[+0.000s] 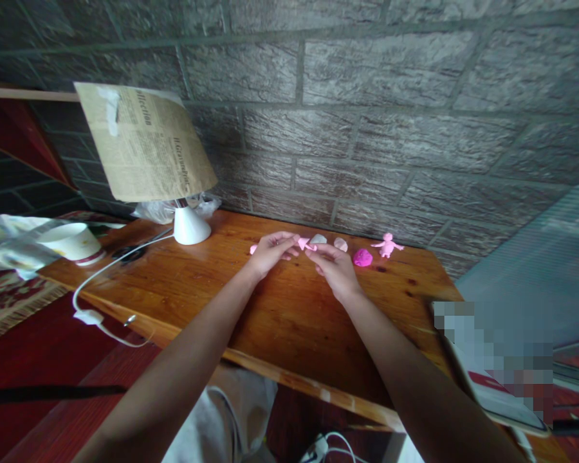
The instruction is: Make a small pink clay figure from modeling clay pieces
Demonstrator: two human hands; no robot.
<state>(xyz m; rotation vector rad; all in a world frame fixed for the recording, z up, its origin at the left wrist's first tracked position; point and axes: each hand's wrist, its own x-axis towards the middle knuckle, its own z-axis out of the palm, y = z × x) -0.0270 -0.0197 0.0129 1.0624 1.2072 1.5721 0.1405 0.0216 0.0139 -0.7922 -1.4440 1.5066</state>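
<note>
Between the fingertips of both hands is a small piece of pink modelling clay, pointed at one end with a thin strip toward the right. My left hand pinches it from the left, and my right hand grips its right end. A pink clay figure with outstretched arms stands farther right. Beside it lies a bright magenta clay lump. Behind my right hand are a pale pink clay piece and a whitish piece. Another pink bit shows partly behind my left hand.
A lamp with a newsprint shade stands at the back left, its white cord crossing the wooden table. A paper cup sits at the left end. A tablet-like object, partly blurred, is at the right. A brick wall rises behind.
</note>
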